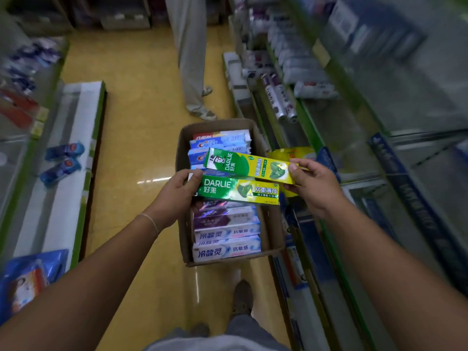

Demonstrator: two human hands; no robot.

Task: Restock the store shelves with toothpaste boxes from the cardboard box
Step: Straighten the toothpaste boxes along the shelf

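Head view: two green Darlie toothpaste boxes being held over the cardboard box (182,148), one per hand.

Left hand (177,196) is pinching the left end of the lower green box (240,190), thumb on top w/ fingers curled under; right hand (314,183) is gripping the right end of the upper green box (249,165), which is tilting slightly. Both look light, stiff, thin-walled card w/ glossy print, so prob. a bit slippery and easy to dent; end grips are working, mid-length would be steadier. Carton is sitting on the aisle floor, touching the right shelf (311,138) base, more toothpaste boxes (226,247) packed flat inside. Room to move: open floor on the left; a bystander's legs (192,72) are standing just beyond the carton; green shelf lips are jutting out near the right hand.
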